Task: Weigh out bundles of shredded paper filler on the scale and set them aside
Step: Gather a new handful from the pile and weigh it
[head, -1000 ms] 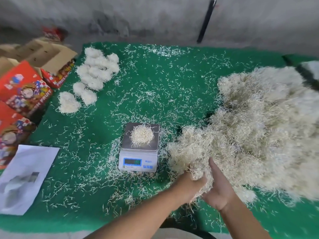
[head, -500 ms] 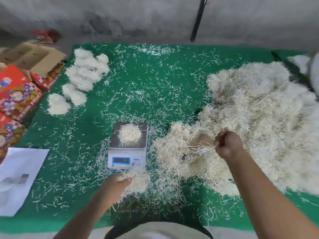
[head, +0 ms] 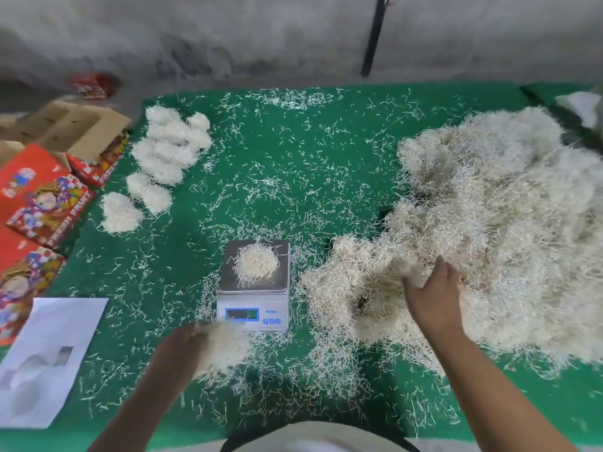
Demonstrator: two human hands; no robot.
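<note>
Gripping a loose cream shredded-paper clump, left hand sits before grey digital scale; right hand clutches big pale filler heap.

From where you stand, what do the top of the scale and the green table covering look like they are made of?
The scale has a top plate that looks like brushed steel: grey with a dull sheen. Its body looks like white plastic. The green covering looks like felt or short-pile turf, matte and fuzzy; which one I cannot tell.

Small bundle set on scale near mat's front edge, clump gripped by left hand, big pile at right edge grasped by right hand, weighed bundles laid at back-left corner.
</note>
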